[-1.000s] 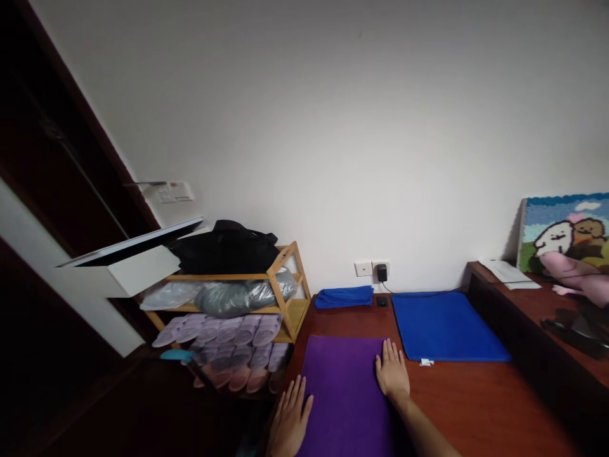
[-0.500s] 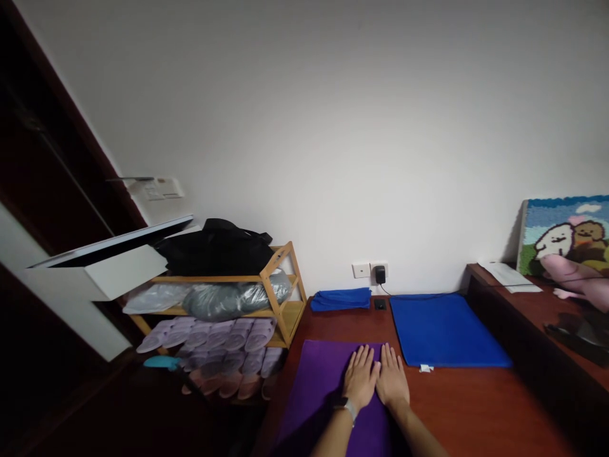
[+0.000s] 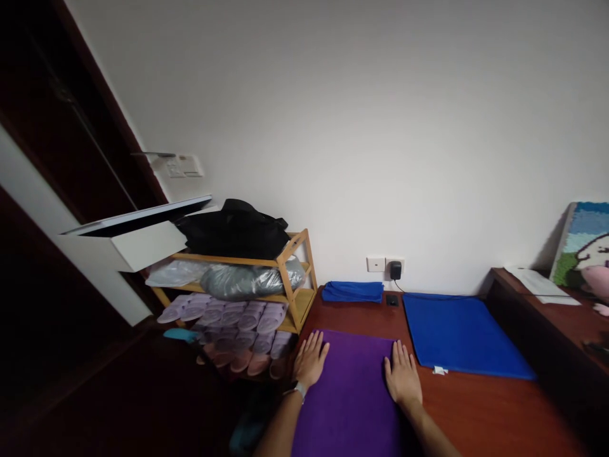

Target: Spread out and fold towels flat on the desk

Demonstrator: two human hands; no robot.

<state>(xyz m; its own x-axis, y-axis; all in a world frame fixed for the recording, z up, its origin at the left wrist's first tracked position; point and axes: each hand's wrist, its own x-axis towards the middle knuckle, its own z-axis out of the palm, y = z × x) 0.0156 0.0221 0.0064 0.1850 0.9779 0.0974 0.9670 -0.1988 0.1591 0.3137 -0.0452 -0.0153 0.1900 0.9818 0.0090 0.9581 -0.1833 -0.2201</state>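
A purple cloth (image 3: 352,387) lies spread flat on the reddish-brown wooden desk (image 3: 476,412). My left hand (image 3: 310,360) rests palm down on its far left corner, fingers stretched out, a watch at the wrist. Over the cloth's right edge, my right hand (image 3: 403,374) lies flat with its fingers extended. Neither hand grips anything. To the right of my right hand, a blue cloth (image 3: 464,333) is laid out flat with a small white tag on its near edge. Against the wall sits a folded blue cloth (image 3: 353,291).
On the left, a wooden rack (image 3: 297,279) holds a black bag (image 3: 235,231), plastic-wrapped items and several pairs of slippers (image 3: 247,315). A black plug (image 3: 395,270) sits in the wall socket, its cord running behind the blue cloth. A raised ledge (image 3: 537,330) borders the desk's right side.
My left hand has slid left across the purple cloth, from beside my right hand to the far left corner. My right hand stays near the right edge. The view has shifted slightly.
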